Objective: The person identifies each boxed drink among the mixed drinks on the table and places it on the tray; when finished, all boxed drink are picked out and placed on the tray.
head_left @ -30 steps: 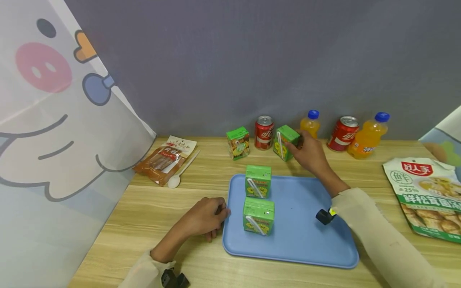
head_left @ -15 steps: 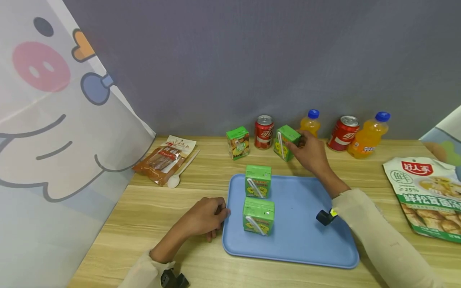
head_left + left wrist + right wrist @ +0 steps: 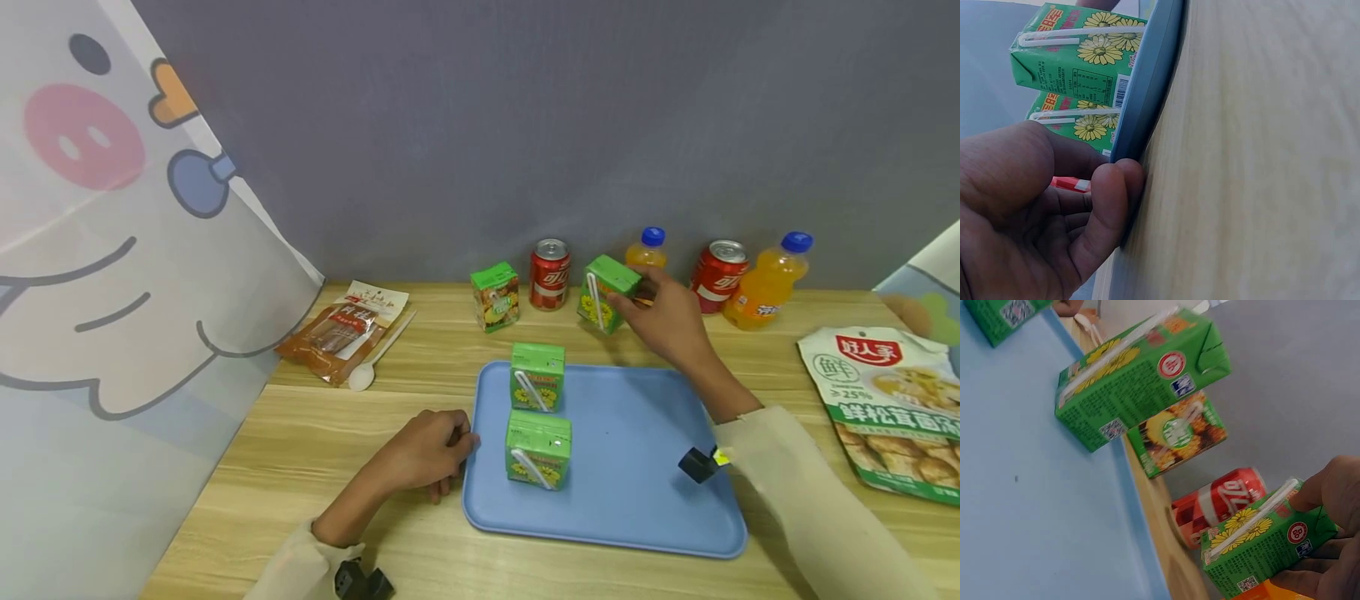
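Note:
Behind the blue tray [image 3: 615, 467], my right hand [image 3: 671, 317] grips a green drink carton [image 3: 600, 300] by its right side, thumb in front. The carton has yellow flowers and a white straw and leans slightly. In the right wrist view this carton [image 3: 1266, 544] overlaps a cola can [image 3: 1219, 503]. My left hand [image 3: 427, 454] is at the tray's left edge; in the left wrist view its thumb and finger [image 3: 1109, 197] pinch the rim. Two matching cartons stand on the tray's left half, the rear carton [image 3: 537, 379] behind the front carton [image 3: 538, 450].
Along the back wall stand a snack box [image 3: 495, 298], a red can [image 3: 550, 275], an orange soda bottle [image 3: 648, 250], another can [image 3: 716, 275] and another bottle [image 3: 767, 283]. A brown snack packet [image 3: 341, 333] and a white spoon [image 3: 363, 377] lie left, a large pouch [image 3: 892, 408] right.
My right hand has moved a little right with the drink carton, lifting it slightly from where it stood. My left hand has stayed at the tray's edge.

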{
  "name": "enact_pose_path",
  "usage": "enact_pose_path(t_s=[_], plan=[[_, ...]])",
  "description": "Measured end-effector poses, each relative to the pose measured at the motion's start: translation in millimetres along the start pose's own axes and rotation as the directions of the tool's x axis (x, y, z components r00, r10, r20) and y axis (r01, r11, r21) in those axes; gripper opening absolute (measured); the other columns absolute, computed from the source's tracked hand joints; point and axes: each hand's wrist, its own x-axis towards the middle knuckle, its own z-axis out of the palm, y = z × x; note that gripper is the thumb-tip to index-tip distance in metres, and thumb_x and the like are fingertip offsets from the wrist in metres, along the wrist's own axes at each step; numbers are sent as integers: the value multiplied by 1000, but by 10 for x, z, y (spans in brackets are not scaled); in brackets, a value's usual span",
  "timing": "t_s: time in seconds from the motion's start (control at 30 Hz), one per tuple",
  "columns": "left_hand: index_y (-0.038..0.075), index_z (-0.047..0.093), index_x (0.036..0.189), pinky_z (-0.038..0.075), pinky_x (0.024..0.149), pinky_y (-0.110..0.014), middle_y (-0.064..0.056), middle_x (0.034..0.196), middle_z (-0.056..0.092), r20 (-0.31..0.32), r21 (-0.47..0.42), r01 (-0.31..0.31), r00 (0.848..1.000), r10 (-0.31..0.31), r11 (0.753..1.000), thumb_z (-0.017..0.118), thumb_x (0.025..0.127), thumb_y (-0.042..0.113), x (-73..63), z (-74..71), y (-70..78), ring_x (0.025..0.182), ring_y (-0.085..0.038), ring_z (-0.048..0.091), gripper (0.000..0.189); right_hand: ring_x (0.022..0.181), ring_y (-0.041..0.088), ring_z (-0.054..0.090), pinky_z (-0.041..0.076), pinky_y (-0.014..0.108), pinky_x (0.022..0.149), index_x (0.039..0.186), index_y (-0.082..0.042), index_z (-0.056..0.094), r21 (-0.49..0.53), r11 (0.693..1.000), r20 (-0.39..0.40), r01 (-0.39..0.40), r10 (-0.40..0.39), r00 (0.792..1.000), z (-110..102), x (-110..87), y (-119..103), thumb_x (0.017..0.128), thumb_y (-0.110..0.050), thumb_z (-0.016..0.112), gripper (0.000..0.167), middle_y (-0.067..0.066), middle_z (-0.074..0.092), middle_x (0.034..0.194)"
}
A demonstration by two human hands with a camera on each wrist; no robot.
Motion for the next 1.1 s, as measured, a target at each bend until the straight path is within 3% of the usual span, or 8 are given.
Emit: enact_pose_path(t_s=[0.43, 0.7, 0.93, 1.1], plan=[[5, 59, 83, 55, 38, -39, -8, 62, 62, 2, 2, 1, 1000, -1, 1000, 55, 105, 16, -9, -2, -2, 40, -20, 61, 25, 116, 46, 62, 54, 50, 88, 141, 1, 50, 47, 996, 48, 81, -84, 995, -254, -338, -132, 95, -30, 72, 60, 27, 61, 129], [6, 59, 84, 55, 38, -39, -8, 62, 62, 0, 9, 0, 1000, 0, 1000, 55, 105, 17, -1, -11, 6, 40, -20, 61, 24, 116, 40, 63, 53, 14, 85, 137, 0, 53, 102, 987, 72, 124, -132, 989, -355, -569, -196, 95, -19, 73, 50, 20, 63, 127], [5, 59, 84, 55, 38, -39, -9, 62, 62, 2, 2, -4, 1000, 4, 1000, 55, 105, 17, 1, -5, -4, 40, -20, 61, 25, 116, 38, 62, 52, 15, 87, 141, -4, 50, 77, 988, 110, 130, -139, 984, -397, -766, -211, 96, -19, 71, 52, 17, 62, 127], [6, 59, 84, 55, 38, -39, -9, 63, 62, 1, 6, -2, 1000, 2, 1000, 55, 105, 17, 7, 0, -3, 40, -19, 61, 24, 116, 36, 62, 46, 4, 85, 139, -6, 51, 69, 987, 141, 142, -151, 978, -433, -916, -176, 96, -15, 71, 49, 14, 61, 125]])
